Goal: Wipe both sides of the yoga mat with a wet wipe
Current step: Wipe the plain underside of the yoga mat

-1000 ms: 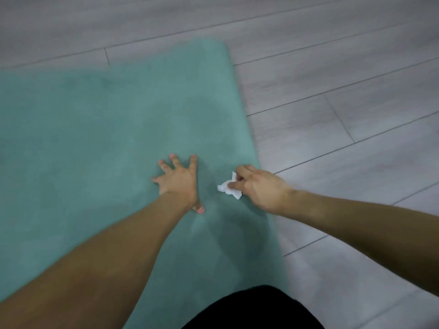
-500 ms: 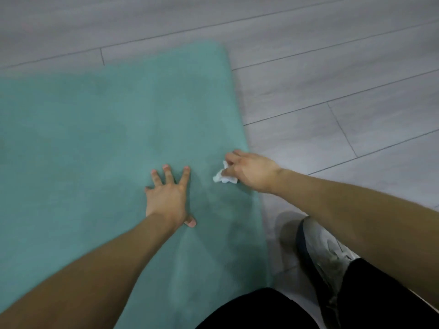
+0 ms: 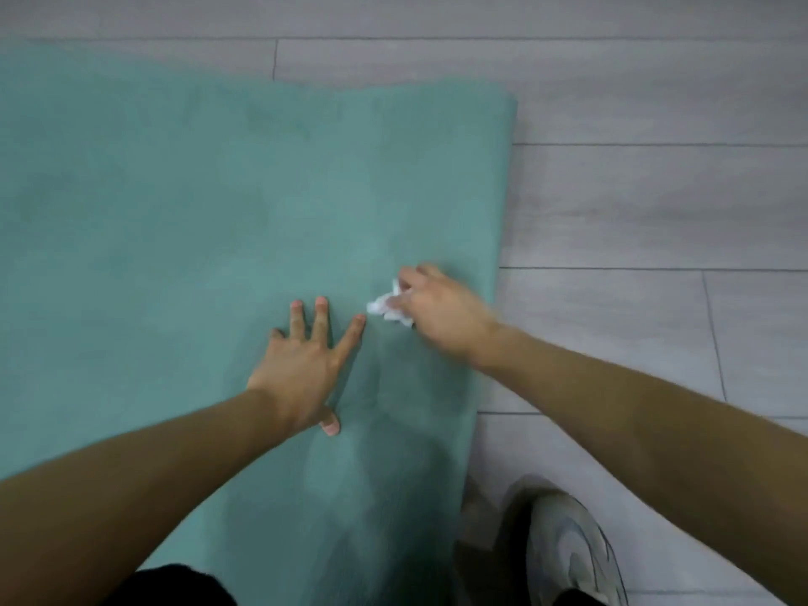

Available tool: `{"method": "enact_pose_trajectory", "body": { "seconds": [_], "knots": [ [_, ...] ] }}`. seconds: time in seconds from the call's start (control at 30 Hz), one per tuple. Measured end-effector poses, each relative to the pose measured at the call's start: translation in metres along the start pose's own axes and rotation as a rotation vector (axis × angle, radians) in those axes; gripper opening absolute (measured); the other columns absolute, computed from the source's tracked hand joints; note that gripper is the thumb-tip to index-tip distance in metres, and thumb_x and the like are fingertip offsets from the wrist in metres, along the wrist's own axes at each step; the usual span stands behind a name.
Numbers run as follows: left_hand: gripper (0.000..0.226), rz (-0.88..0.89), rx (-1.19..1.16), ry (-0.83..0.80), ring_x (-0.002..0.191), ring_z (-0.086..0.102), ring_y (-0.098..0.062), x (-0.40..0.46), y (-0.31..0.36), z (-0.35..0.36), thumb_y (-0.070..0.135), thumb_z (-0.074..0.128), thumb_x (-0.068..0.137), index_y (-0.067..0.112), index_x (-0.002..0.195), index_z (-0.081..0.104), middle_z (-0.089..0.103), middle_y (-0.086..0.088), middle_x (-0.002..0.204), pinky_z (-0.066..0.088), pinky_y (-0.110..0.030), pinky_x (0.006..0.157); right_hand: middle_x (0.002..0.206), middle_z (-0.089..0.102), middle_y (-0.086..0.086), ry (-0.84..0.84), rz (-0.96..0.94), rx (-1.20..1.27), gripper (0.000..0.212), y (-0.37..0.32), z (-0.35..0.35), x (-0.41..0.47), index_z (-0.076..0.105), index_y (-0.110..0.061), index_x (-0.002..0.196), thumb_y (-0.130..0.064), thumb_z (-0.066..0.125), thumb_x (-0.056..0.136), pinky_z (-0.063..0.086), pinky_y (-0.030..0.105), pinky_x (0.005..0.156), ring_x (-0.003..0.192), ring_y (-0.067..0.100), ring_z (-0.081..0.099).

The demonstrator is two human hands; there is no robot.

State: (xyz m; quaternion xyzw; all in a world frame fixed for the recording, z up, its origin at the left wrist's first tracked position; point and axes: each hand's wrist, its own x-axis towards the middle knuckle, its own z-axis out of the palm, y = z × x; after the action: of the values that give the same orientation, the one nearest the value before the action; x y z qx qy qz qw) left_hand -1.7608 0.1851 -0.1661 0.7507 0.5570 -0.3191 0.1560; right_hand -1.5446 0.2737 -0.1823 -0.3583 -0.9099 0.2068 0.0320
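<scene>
Yoga mat (image 3: 183, 220) — teal, laid flat on grey plank floor (image 3: 656, 212), filling the left and centre of the view; right edge and far right corner visible, left extent cut off by the frame. Faint darker and lighter patches across the surface, possibly damp streaks; not certain.

Wet wipe (image 3: 387, 309) — white, crumpled into a small wad, pressed against the mat near its right edge.

Right hand (image 3: 437, 314) — fingers curled round the wipe, pinching it down onto the mat; motion-blurred, apparently mid-stroke.

Left hand (image 3: 306, 365) — fingers straight and spread, palm flat on the mat just beside the wipe, holding nothing; apparently bracing the mat.

Shoe (image 3: 568, 548) — grey-white, on the floor just off the mat's right edge, lower right. Dark clothing (image 3: 175, 583) at the bottom edge.

Risks, as judged: wadded wipe covers little area per stroke — patches likely missed. Mat may creep or ripple if the bracing palm lifts. Wipe may dry out or shred before the reverse side is reached; that side apparently not yet turned up.
</scene>
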Motion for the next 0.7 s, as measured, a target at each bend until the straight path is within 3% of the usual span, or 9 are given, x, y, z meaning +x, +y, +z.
{"method": "enact_pose_trajectory", "body": {
  "seconds": [0.1, 0.17, 0.23, 0.33, 0.4, 0.47, 0.6, 0.7],
  "knots": [
    [0.161, 0.008, 0.006, 0.006, 0.153, 0.000, -0.060, -0.001, -0.002, 0.000, 0.079, 0.083, 0.058, 0.029, 0.156, -0.034, -0.016, -0.031, 0.168, 0.035, -0.059, 0.117, 0.116, 0.056, 0.015, 0.046, 0.261, -0.161, 0.027, 0.066, -0.037, 0.059, 0.078, -0.017, 0.117, -0.010, 0.058, 0.099, 0.052, 0.047, 0.090, 0.103, 0.038, 0.056],
    [0.163, -0.010, -0.005, 0.002, 0.154, -0.001, -0.059, -0.001, 0.000, -0.002, 0.077, 0.085, 0.057, 0.030, 0.155, -0.035, -0.017, -0.031, 0.168, 0.034, -0.059, 0.118, 0.120, 0.054, 0.017, 0.037, 0.327, -0.164, 0.024, 0.066, -0.042, 0.071, 0.076, -0.013, 0.114, -0.009, 0.056, 0.101, 0.052, 0.049, 0.091, 0.108, 0.040, 0.055],
    [0.165, -0.024, -0.015, -0.006, 0.154, -0.001, -0.059, -0.002, 0.001, -0.005, 0.075, 0.088, 0.054, 0.031, 0.155, -0.035, -0.017, -0.031, 0.168, 0.034, -0.060, 0.118, 0.117, 0.053, 0.018, 0.002, 0.229, -0.093, 0.022, 0.029, -0.032, 0.053, 0.074, -0.012, 0.114, -0.009, 0.056, 0.102, 0.053, 0.050, 0.086, 0.104, 0.040, 0.058],
    [0.167, -0.054, -0.048, -0.007, 0.156, -0.002, -0.056, -0.004, 0.001, -0.004, 0.074, 0.089, 0.051, 0.035, 0.153, -0.037, -0.018, -0.028, 0.169, 0.032, -0.059, 0.120, 0.114, 0.052, 0.015, -0.180, -0.099, 0.070, 0.020, -0.025, -0.005, -0.013, 0.066, -0.006, 0.116, -0.017, 0.053, 0.105, 0.049, 0.048, 0.080, 0.099, 0.033, 0.056],
    [0.168, -0.061, -0.052, -0.006, 0.157, -0.002, -0.053, -0.004, 0.001, -0.005, 0.074, 0.089, 0.050, 0.038, 0.152, -0.039, -0.019, -0.025, 0.170, 0.031, -0.057, 0.122, 0.110, 0.054, 0.014, -0.193, -0.257, 0.006, 0.021, -0.025, -0.008, -0.030, 0.069, -0.007, 0.114, -0.017, 0.055, 0.102, 0.050, 0.047, 0.074, 0.099, 0.034, 0.057],
    [0.167, -0.078, -0.059, -0.004, 0.157, -0.003, -0.052, -0.006, 0.003, -0.007, 0.073, 0.090, 0.050, 0.039, 0.152, -0.038, -0.019, -0.023, 0.170, 0.029, -0.055, 0.123, 0.101, 0.058, 0.020, -0.047, -0.133, -0.003, 0.014, 0.012, -0.023, -0.011, 0.072, -0.005, 0.102, -0.015, 0.063, 0.098, 0.051, 0.048, 0.071, 0.091, 0.040, 0.062],
    [0.168, -0.100, -0.096, -0.019, 0.158, -0.007, -0.049, -0.009, 0.009, -0.012, 0.068, 0.093, 0.050, 0.042, 0.153, -0.037, -0.020, -0.021, 0.170, 0.026, -0.055, 0.125, 0.111, 0.056, 0.025, 0.103, 0.225, -0.066, 0.009, 0.097, -0.066, 0.030, 0.069, -0.001, 0.098, -0.004, 0.061, 0.098, 0.052, 0.048, 0.083, 0.101, 0.044, 0.060],
    [0.168, -0.128, -0.094, -0.021, 0.158, -0.007, -0.047, -0.011, 0.009, -0.016, 0.065, 0.095, 0.050, 0.043, 0.153, -0.036, -0.020, -0.020, 0.171, 0.027, -0.054, 0.125, 0.109, 0.054, 0.021, 0.062, 0.195, -0.057, 0.020, 0.062, -0.053, -0.002, 0.073, -0.003, 0.104, -0.013, 0.056, 0.102, 0.051, 0.047, 0.081, 0.099, 0.041, 0.059]
  ]
}}
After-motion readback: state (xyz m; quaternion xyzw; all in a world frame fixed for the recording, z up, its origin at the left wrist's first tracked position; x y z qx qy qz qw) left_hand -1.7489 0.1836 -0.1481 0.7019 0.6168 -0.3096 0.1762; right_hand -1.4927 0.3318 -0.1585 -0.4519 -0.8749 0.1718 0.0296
